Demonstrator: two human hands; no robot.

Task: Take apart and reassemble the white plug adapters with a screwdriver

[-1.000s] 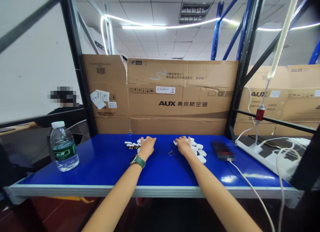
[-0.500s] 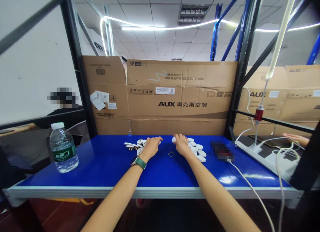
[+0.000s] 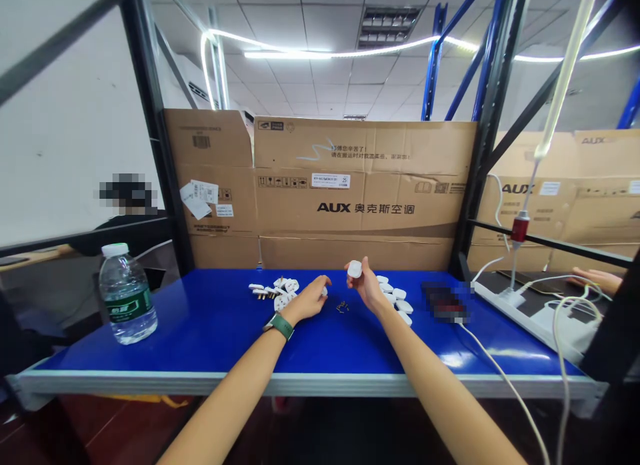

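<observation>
My left hand (image 3: 309, 301), with a green-banded watch (image 3: 281, 325) on the wrist, is closed on a small white plug part (image 3: 325, 292) just above the blue table. Raised at the right, my right hand (image 3: 367, 286) holds a white plug cover (image 3: 355, 269) between thumb and fingers. Left of my left hand lies a pile of white plug parts with pins (image 3: 281, 302). Several white covers (image 3: 399, 294) lie beside my right hand. Between the hands is a little group of small brass-coloured pieces (image 3: 343, 306).
A water bottle (image 3: 128, 295) stands at the left of the blue table (image 3: 200, 331). At the right are a blurred dark device (image 3: 445, 301) with a white cable and a white power strip (image 3: 525, 321). Cardboard (image 3: 360, 211) lines the back. Another person's hand (image 3: 597, 278) shows far right.
My right hand has lifted and turned, bringing a white cover up from the right pile. My left hand has shifted slightly right, with its white part now showing more.
</observation>
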